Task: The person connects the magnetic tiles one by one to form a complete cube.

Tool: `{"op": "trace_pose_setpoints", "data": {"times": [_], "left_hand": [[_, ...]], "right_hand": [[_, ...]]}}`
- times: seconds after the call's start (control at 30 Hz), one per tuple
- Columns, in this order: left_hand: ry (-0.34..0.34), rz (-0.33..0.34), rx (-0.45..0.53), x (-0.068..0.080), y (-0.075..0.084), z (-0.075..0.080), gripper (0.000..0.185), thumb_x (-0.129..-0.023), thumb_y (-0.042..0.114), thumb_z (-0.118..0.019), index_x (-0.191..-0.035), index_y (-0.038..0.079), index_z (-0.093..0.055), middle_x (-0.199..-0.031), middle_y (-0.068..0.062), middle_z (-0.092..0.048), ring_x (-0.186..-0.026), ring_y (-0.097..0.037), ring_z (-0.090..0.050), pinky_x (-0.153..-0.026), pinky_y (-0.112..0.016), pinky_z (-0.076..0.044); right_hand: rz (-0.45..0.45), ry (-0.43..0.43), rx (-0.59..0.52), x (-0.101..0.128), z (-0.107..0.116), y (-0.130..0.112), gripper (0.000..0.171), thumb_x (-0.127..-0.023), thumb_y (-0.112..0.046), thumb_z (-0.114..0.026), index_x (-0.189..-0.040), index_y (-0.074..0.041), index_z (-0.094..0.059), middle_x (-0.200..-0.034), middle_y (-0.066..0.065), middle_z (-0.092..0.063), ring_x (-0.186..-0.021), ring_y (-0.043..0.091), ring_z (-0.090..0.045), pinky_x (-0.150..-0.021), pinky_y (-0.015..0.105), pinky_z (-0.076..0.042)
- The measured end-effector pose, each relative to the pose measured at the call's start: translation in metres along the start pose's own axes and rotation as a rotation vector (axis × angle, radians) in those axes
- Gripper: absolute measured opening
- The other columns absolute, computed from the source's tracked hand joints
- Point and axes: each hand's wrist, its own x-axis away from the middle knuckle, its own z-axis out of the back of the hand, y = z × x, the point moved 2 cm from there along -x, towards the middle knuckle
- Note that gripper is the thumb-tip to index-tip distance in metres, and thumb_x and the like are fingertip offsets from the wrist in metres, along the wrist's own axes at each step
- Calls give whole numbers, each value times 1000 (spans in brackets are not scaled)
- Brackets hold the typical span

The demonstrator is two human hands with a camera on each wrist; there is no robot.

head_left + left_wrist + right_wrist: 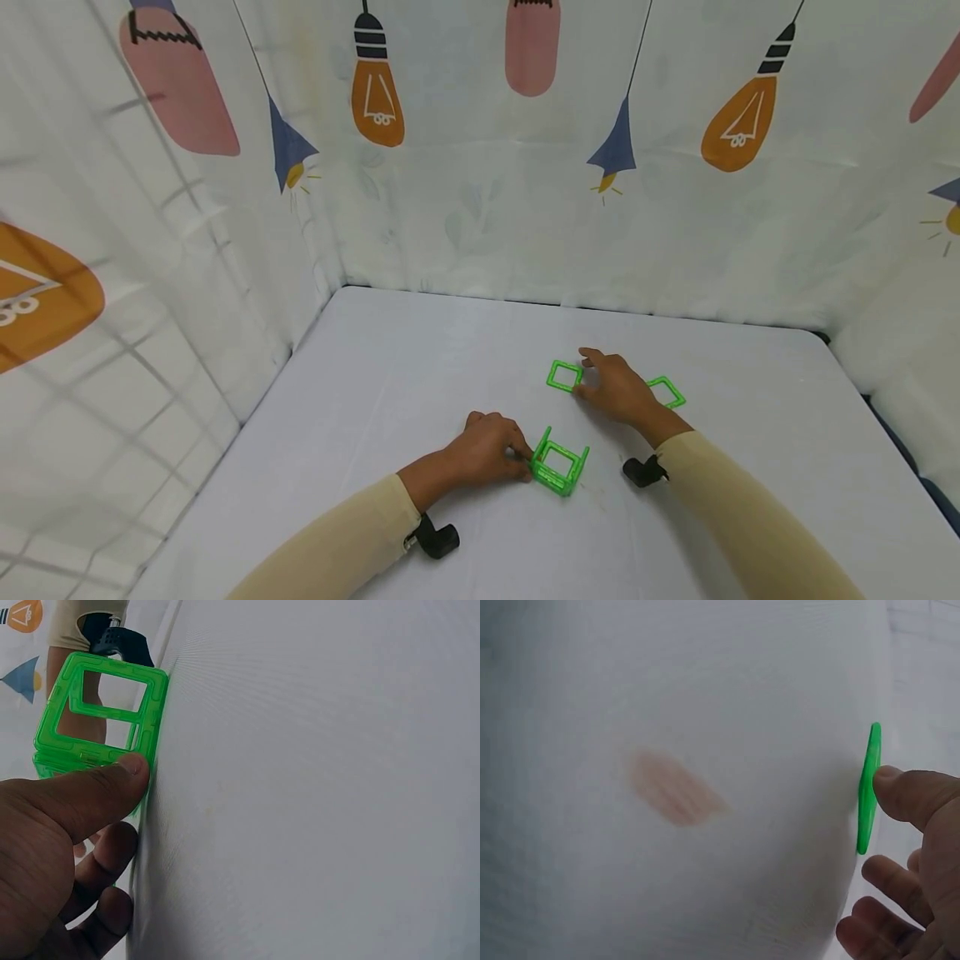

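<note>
My left hand (483, 450) grips the left corner of a small structure of green square-frame magnetic tiles (552, 481). It has upright sides around an open middle. In the left wrist view the thumb (124, 784) presses on the lower edge of a tile frame, and the other fingers curl below it. Farther back, my right hand (618, 387) reaches to a flat green square tile (551, 373), its fingers spread and loosely bent. The right wrist view shows that tile edge-on (868, 795), with the thumb (900, 791) right at its face.
Another green tile (676, 389) lies behind my right wrist, partly hidden by it. The white-covered table (420, 358) meets printed cloth walls (480, 225) at the back and left. Black wrist cameras (438, 540) hang below both sleeves.
</note>
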Motion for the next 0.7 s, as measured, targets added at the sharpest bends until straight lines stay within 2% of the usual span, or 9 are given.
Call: {"op": "trace_pose_setpoints", "data": {"times": [0.27, 0.47, 0.7], "left_hand": [[2, -2, 10, 0, 0, 1, 21, -79, 29, -90, -99, 26, -84, -100, 20, -69, -101, -4, -57, -88, -39, -32], [-3, -1, 16, 0, 0, 0, 20, -79, 28, -90, -99, 25, -84, -100, 20, -70, -102, -4, -57, -87, -38, -32], [-4, 5, 11, 0, 0, 0, 21, -79, 28, -90, -99, 26, -84, -100, 20, -70, -103, -4, -57, -88, -39, -33]], "right_hand": [[38, 11, 29, -3, -3, 0, 73, -95, -28, -76, -155, -5, -40, -139, 14, -59, -135, 38, -47, -106, 55, -41], [32, 18, 10, -3, -3, 1, 73, -93, -26, -77, -154, -6, -42, -135, 13, -61, -135, 39, -46, -106, 55, -41], [24, 31, 38, -2, -1, -1, 73, -90, -26, -80, -152, -6, -46, -140, 15, -57, -135, 38, -43, -105, 54, -43]]}}
